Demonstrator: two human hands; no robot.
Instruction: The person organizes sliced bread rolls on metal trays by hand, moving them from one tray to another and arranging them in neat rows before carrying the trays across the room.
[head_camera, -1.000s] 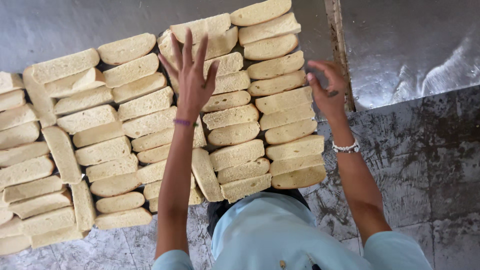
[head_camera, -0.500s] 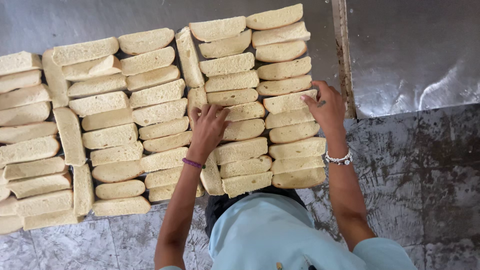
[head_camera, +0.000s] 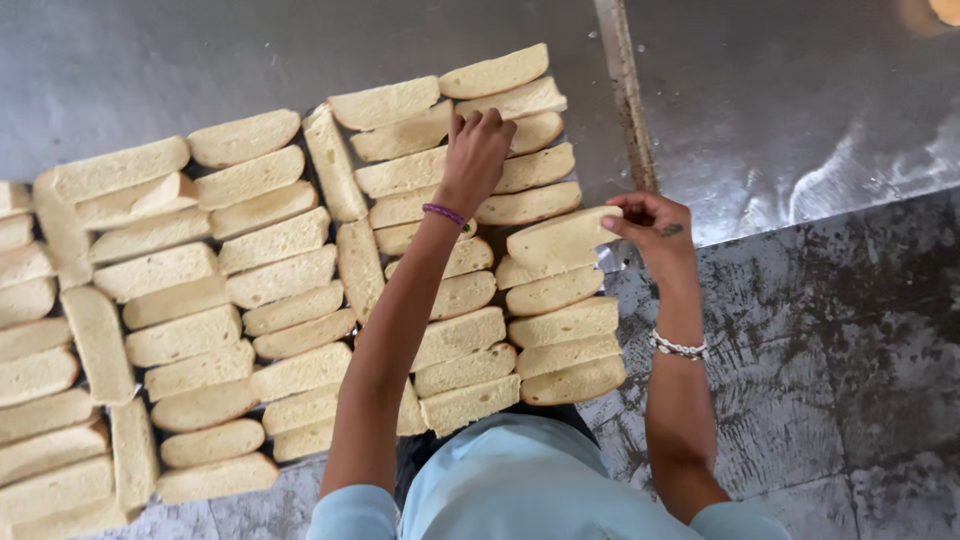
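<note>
Grey metal table (head_camera: 180, 60) fills the top of the view, with a seam strip (head_camera: 625, 100) running down it, and scuffed dark floor tiles (head_camera: 840, 400) sit below on the right. Rows of pale bread slices (head_camera: 260, 280) cover the table, most lying with their long side running left to right, stacked edge to edge in columns. A few slices stand the other way, long axis pointing up and down, wedged between the columns.

Right hand (head_camera: 655, 225) has its grip pinched shut on one slice (head_camera: 562, 238), thumb and fingertips closed on its right end. That slice is lifted a bit off the rightmost column, long axis roughly left to right but tilted, right end higher. It's a cream colour with a fine crumb face, one long edge rounded, the other straight.

Left hand (head_camera: 478, 150) is pressed down on the slices near the top of the middle column, fingers curled over them. Can't tell if it's actually gripping one or just resting there. Purple band on that wrist, beaded bracelet (head_camera: 678, 347) on the right one.
</note>
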